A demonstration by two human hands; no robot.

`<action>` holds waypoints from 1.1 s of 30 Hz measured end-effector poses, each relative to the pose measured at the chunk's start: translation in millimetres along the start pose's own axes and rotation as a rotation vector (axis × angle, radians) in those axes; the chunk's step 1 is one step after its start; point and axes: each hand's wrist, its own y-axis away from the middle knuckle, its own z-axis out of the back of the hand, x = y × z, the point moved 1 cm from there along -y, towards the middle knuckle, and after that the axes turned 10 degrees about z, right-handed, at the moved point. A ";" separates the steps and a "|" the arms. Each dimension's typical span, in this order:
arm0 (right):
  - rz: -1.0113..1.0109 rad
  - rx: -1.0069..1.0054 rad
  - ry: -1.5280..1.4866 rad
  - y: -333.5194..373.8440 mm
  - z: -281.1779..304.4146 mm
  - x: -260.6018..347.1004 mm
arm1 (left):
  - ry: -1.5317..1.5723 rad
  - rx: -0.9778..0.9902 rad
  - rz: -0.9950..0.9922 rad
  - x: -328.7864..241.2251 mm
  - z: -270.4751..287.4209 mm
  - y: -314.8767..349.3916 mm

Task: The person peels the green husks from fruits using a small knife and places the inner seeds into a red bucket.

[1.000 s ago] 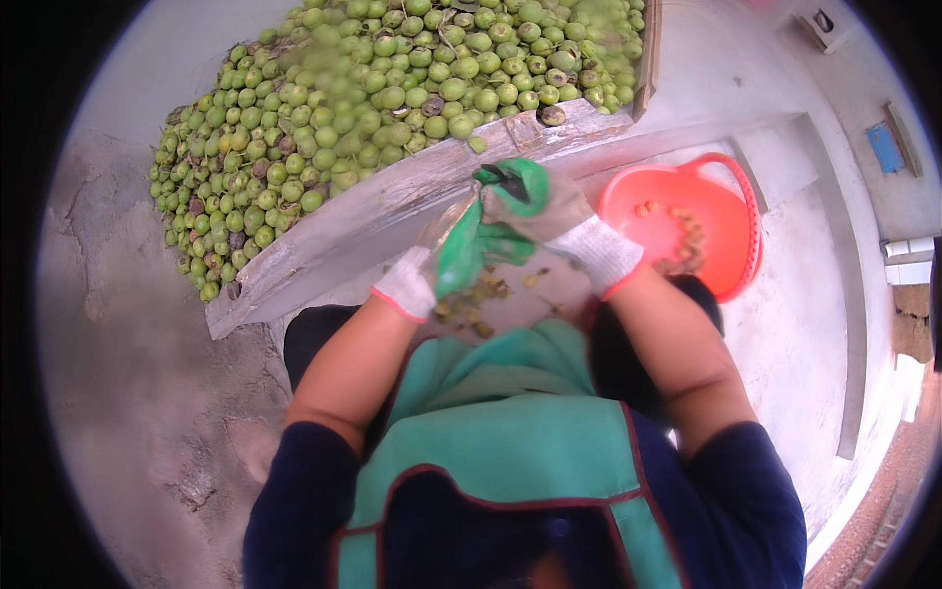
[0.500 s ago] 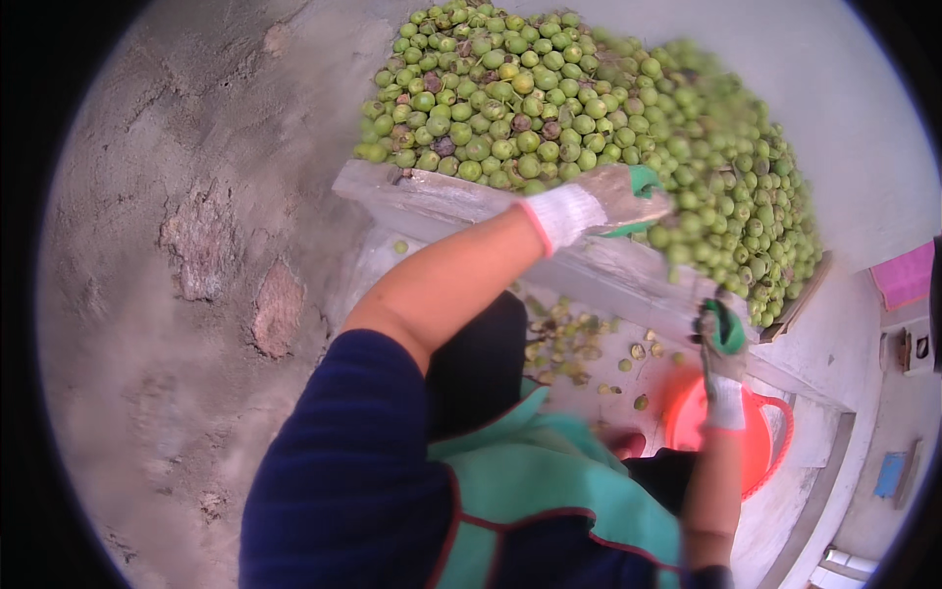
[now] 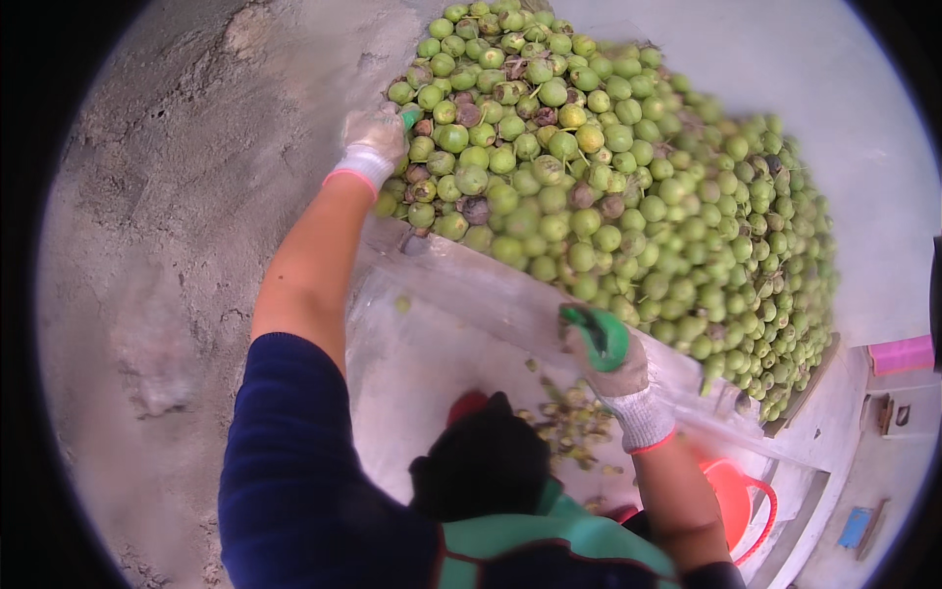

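Beyond the ledge's (image 3: 491, 280) left end, the left hand (image 3: 375, 133) is reaching firm-looking fruit (image 3: 471, 180), inviting mid-girth cupping; its grip I cannot tell.

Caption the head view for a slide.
Gloved left hand at edge of heaped green fruits; gloved right hand by pale ledge.

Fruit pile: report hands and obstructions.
Left hand at left edge of green fruit pile, grip unclear. Right hand near ledge, grip unclear. Ledge fronts pile.
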 end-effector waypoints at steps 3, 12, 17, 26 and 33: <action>-0.092 -0.008 -0.060 3.3 3.6 -22.2 | -0.100 -0.036 -0.059 -15.7 -26.2 -36.6; -0.287 -0.135 -0.118 19.4 7.3 -50.6 | -0.185 0.083 -0.262 -35.8 -23.8 -77.0; -0.281 -0.111 -0.038 20.5 7.8 -48.7 | 0.290 0.028 -0.082 -20.4 -79.1 -94.9; -0.387 -0.243 -0.356 60.2 54.3 -23.0 | 1.119 0.186 -0.114 1.4 4.7 -31.4; -0.378 -0.382 -0.560 56.7 116.4 51.7 | 1.857 0.859 -0.724 -116.5 157.1 134.7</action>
